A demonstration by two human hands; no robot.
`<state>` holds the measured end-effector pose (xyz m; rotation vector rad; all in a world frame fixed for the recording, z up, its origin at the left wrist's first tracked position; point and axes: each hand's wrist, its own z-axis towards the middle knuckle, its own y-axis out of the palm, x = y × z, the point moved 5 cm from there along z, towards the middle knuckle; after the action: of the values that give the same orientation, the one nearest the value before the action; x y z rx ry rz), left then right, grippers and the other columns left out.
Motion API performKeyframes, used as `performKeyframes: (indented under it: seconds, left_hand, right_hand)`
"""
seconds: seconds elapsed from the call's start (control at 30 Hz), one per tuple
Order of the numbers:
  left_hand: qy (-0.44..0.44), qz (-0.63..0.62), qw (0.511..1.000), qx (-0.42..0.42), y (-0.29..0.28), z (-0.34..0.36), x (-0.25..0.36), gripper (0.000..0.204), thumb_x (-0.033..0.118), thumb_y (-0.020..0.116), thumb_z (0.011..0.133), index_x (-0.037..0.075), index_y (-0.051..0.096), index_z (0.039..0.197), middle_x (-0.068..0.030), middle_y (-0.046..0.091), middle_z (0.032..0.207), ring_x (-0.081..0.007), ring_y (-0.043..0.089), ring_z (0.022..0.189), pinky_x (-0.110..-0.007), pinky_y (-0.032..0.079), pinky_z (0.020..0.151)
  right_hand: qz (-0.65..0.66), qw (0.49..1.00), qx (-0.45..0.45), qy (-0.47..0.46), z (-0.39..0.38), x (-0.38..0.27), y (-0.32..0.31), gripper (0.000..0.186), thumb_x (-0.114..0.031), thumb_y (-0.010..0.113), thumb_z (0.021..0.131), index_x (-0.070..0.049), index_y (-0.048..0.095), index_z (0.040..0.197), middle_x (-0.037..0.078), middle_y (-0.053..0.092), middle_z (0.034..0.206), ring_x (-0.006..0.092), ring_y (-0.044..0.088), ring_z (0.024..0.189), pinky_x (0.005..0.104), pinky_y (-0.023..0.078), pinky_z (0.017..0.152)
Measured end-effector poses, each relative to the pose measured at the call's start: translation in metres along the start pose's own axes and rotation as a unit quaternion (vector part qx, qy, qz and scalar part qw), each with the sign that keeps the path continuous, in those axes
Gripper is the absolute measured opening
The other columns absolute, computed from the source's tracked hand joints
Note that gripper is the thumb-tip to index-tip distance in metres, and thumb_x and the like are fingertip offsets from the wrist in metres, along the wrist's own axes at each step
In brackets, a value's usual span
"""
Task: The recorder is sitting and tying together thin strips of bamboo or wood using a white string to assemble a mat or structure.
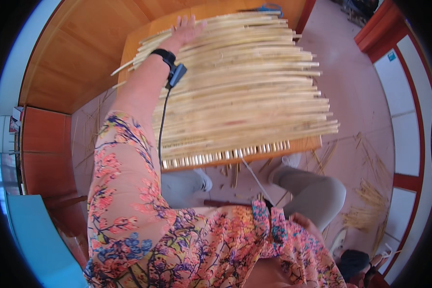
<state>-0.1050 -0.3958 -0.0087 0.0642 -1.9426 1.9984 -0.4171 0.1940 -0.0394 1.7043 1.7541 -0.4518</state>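
My left hand (187,32) lies flat with its fingers spread at the far left of a broad layer of pale, straw-coloured stalks (240,86). The stalks run side by side across a wooden table (306,143), and many tips stick out past its right edge. Short cut ends (201,159) line up in a row along the near edge. From that row a thin grey cord or rod (257,176) slants down toward my waist. Low on the right, beside my knee, my right hand (302,223) shows only in part; its fingers are not clear.
Blue-handled scissors (269,8) rest at the table's far edge. Loose stalks (369,206) are heaped on the floor to the right, with more scattered at left. A wooden panel (96,43) stands behind the table. A black cable (162,125) hangs from my left wrist.
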Motion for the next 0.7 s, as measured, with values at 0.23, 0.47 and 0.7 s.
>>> performKeyframes:
  seconds: [0.23, 0.47, 0.7]
  left_hand:
    - [0.142, -0.059, 0.988, 0.003, -0.024, -0.070, 0.028, 0.079, 0.063, 0.021, 0.083, 0.006, 0.015, 0.137, -0.0192, 0.013, 0.141, -0.0326, 0.006, 0.132, -0.049, 0.009, 0.104]
    - [0.105, -0.013, 0.993, -0.056, 0.051, -0.174, 0.067, 0.064, 0.048, 0.026, 0.089, 0.005, 0.016, 0.136, -0.0207, 0.012, 0.141, -0.0338, 0.007, 0.132, -0.049, 0.009, 0.105]
    - [0.093, 0.036, 0.994, 0.036, 0.094, -0.190, 0.069, 0.056, 0.039, 0.025, 0.091, 0.008, 0.016, 0.137, -0.0200, 0.012, 0.141, -0.0349, 0.007, 0.131, -0.053, 0.008, 0.103]
  right_hand:
    - [-0.058, 0.998, 0.017, -0.002, 0.007, -0.003, 0.004, 0.008, -0.012, 0.050, 0.088, -0.005, 0.047, 0.085, -0.005, 0.048, 0.073, 0.0040, 0.043, 0.069, 0.0189, 0.037, 0.063]
    - [-0.019, 0.999, 0.029, -0.013, 0.032, 0.015, -0.005, 0.010, -0.015, 0.048, 0.088, -0.006, 0.045, 0.084, 0.001, 0.052, 0.066, 0.0060, 0.042, 0.055, 0.0190, 0.034, 0.050]
    - [-0.027, 0.999, 0.043, 0.007, 0.046, 0.022, -0.012, 0.010, -0.015, 0.048, 0.088, -0.007, 0.044, 0.085, 0.004, 0.054, 0.065, 0.0069, 0.040, 0.045, 0.0193, 0.028, 0.039]
